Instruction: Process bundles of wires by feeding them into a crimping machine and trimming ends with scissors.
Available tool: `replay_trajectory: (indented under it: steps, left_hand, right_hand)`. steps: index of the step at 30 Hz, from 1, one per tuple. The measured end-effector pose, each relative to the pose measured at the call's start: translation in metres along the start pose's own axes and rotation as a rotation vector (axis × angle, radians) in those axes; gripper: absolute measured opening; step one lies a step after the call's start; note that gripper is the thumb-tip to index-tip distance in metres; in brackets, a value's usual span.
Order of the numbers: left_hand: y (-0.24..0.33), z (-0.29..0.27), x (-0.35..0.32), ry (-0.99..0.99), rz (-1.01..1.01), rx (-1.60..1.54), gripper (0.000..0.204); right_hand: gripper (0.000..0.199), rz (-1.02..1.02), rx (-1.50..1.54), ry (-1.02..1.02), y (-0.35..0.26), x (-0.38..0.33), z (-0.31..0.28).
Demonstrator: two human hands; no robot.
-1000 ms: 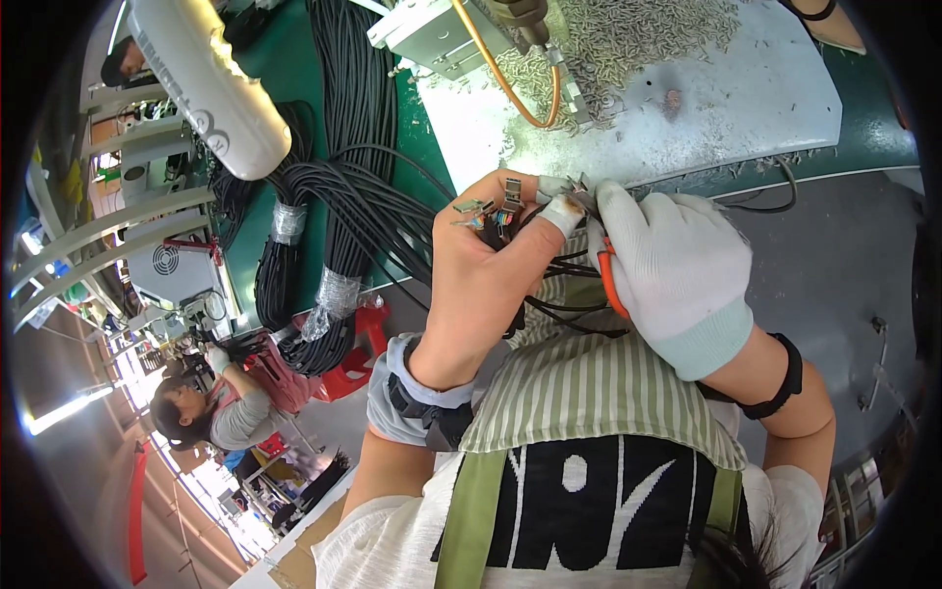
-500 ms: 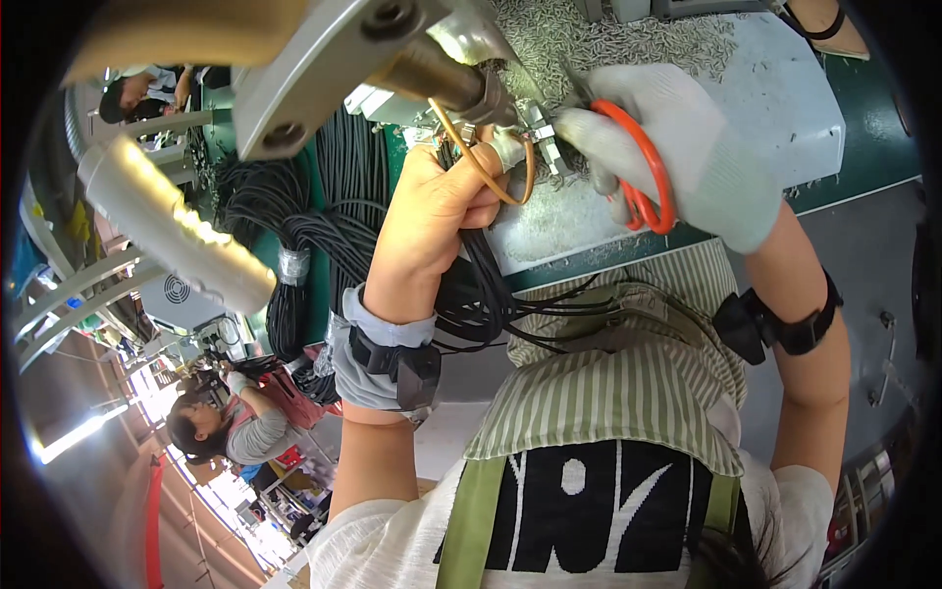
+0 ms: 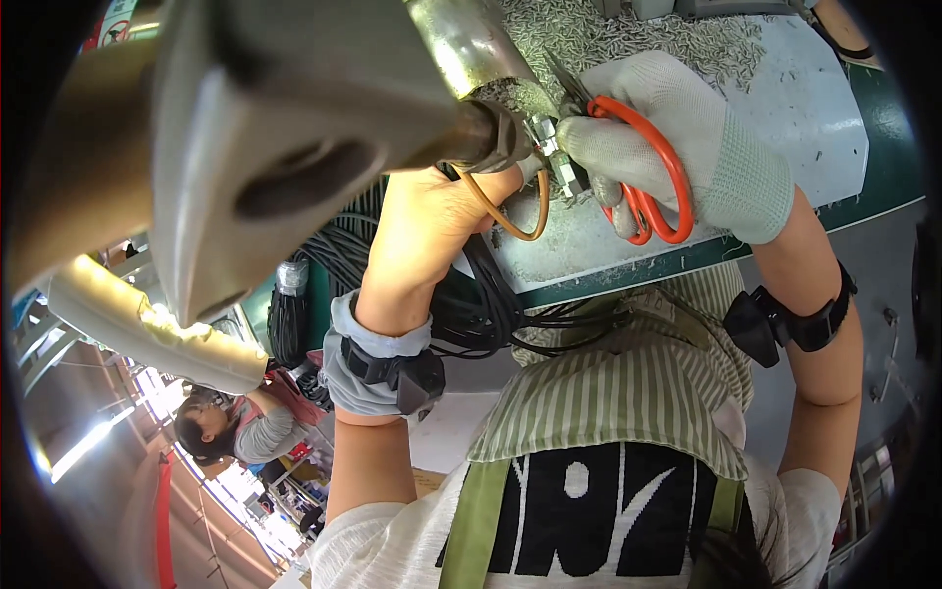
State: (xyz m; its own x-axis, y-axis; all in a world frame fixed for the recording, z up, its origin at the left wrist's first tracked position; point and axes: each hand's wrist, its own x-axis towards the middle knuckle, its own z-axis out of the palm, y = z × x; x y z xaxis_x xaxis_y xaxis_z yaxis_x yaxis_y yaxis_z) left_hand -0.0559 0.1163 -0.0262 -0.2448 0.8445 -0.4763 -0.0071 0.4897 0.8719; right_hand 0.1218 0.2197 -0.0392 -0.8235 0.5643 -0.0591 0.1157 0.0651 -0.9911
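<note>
My right hand (image 3: pixel 677 123), in a white knit glove, is closed around scissors with red loop handles (image 3: pixel 677 191); their dark blades point up and away. Its gloved thumb and fingertips are right beside a small shiny metal piece (image 3: pixel 560 167); whether they touch it I cannot tell. My left hand (image 3: pixel 417 221), bare over the palm, is closed on a bundle of black cables (image 3: pixel 481 294) that hangs below it toward my lap. Its fingers are partly hidden behind the machine head. A brown tube (image 3: pixel 543 216) loops in front of this hand.
The grey machine head (image 3: pixel 216 147) fills the upper left, close to my left hand. Many small metal bits (image 3: pixel 706 49) cover the far part of the white work surface (image 3: pixel 814 128). A lit lamp (image 3: pixel 157 334) stands at left. Another person (image 3: pixel 260 422) sits beyond it.
The machine head looms larger and covers more of the left hand and the cables behind it. My right hand with the scissors appears slightly further right. Both hands keep their hold.
</note>
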Motion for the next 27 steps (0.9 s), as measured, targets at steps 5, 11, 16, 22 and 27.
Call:
replay_trajectory:
  steps: [5,11,16,22,27]
  left_hand:
    - [0.004,0.011,-0.007,0.048,0.211,0.157,0.005]
    - [0.006,0.014,-0.009,0.062,0.173,0.110,0.006]
    - [-0.003,0.011,-0.008,0.087,0.249,0.244,0.007]
    - [-0.004,0.012,-0.007,0.091,0.323,0.174,0.008]
    - [-0.003,0.013,-0.008,0.062,0.394,0.236,0.013]
  right_hand:
    - [0.028,0.079,0.064,0.049,-0.002,-0.003,0.004]
    - [0.029,0.076,0.071,-0.005,0.001,-0.003,0.003]
    - [0.029,-0.015,0.058,-0.030,0.011,0.000,0.002]
    - [0.028,-0.269,-0.035,-0.021,0.019,0.002,0.003]
    - [0.029,0.110,0.163,-0.061,0.011,-0.002,0.000]
